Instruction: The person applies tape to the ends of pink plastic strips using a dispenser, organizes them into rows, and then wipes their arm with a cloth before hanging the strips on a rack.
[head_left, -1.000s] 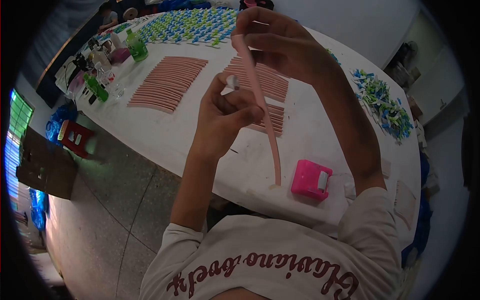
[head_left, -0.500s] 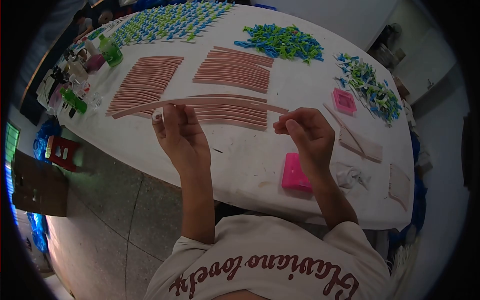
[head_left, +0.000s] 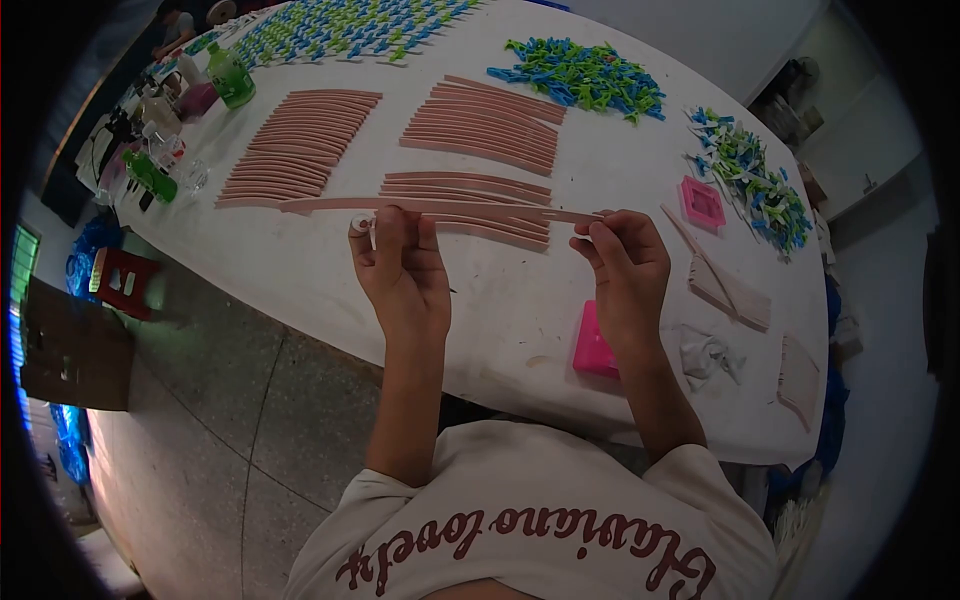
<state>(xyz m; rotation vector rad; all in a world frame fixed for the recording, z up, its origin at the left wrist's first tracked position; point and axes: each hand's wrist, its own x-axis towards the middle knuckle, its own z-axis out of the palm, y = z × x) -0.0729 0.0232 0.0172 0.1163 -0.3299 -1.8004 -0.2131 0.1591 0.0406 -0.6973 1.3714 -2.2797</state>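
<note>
A long pinkish-brown strip [head_left: 470,208] stretches level between my two hands above the table. My left hand [head_left: 408,265] pinches it left of its middle, and its left end sticks out past the fingers. A small white ring-like piece [head_left: 361,226] sits at that hand's fingers; what it is I cannot make out. My right hand [head_left: 632,255] has thumb and fingers closed on the strip's right end, where a narrow slit or notch shows. Behind the strip lie rows of similar strips: a left row [head_left: 300,145], a back row [head_left: 485,125] and a near row [head_left: 470,190], partly covered by the held strip.
Blue and green pieces form a heap [head_left: 590,80], with more in a right-hand pile [head_left: 750,180]. A pink square tray [head_left: 703,203], a pink box [head_left: 594,345], crumpled plastic [head_left: 708,358] and a green bottle [head_left: 230,77] stand on the white table [head_left: 300,270]. Another person [head_left: 175,30] is at far left.
My left hand has moved right and the strip now lies flatter. My right hand, apart from or barely at the strip's end before, has closed on it.
</note>
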